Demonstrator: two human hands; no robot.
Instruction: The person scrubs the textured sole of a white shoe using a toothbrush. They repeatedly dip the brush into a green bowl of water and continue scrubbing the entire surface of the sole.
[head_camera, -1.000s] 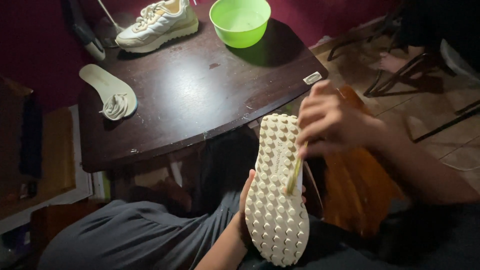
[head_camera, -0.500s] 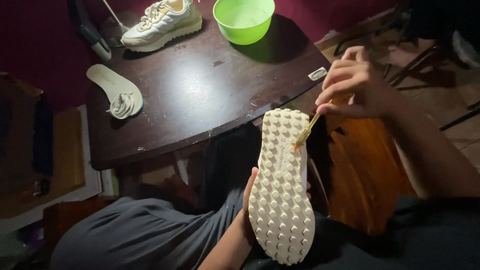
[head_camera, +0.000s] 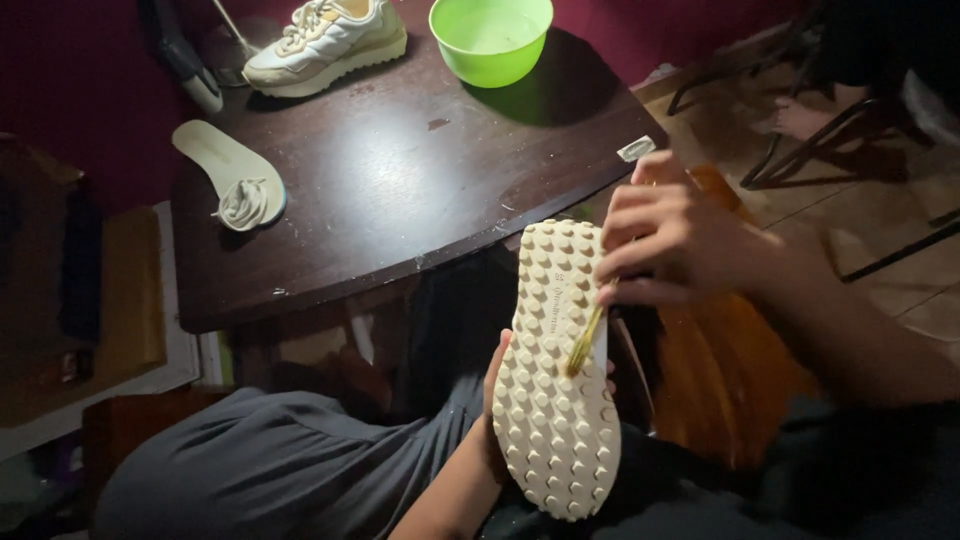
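Note:
A cream sneaker (head_camera: 556, 400) is turned sole-up over my lap, its studded outsole facing me. My left hand (head_camera: 497, 372) grips it from below and behind, only the fingers and forearm showing at its left edge. My right hand (head_camera: 672, 243) is closed on a small brush (head_camera: 586, 338) with yellowish bristles, and the bristles rest on the right edge of the sole near its middle.
A dark wooden table (head_camera: 400, 190) stands ahead, with the second sneaker (head_camera: 325, 42) upright at the back, a green bowl (head_camera: 490, 35) to its right, and an insole with bundled laces (head_camera: 228, 185) on the left. An orange-brown wooden object (head_camera: 730, 350) sits to my right.
My right hand has come back down from above the toe, bringing the brush bristles to the middle of the sole's right edge. The shoe stays in my left hand.

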